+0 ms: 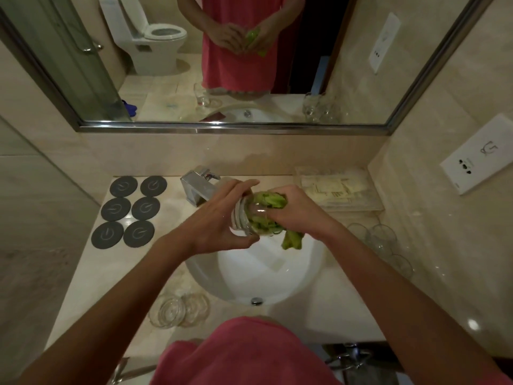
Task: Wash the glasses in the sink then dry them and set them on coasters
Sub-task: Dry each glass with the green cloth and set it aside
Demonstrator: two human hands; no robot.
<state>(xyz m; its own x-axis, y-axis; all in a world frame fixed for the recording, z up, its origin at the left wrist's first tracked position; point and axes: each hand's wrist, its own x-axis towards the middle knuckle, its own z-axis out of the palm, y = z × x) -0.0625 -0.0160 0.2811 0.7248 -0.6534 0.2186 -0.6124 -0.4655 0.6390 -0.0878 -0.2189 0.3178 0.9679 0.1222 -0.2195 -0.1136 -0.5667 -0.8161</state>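
Above the white sink (311, 268), my left hand (222, 218) grips a clear glass (247, 218) lying on its side. My right hand (299, 209) holds a green cloth (270, 201), with part of the cloth stuffed inside the glass and a tail hanging below. Several dark round coasters (130, 211) lie in two columns on the counter to the left, all bare. More clear glasses (383, 240) stand on the counter to the right of the sink. Two glasses (180, 308) sit at the near left of the sink.
A chrome tap (198, 187) stands behind the sink, just beyond my hands. A clear tray of sachets (336, 187) sits at the back right. A wide mirror (222, 59) covers the wall ahead. A wall socket plate (483, 154) is on the right wall.
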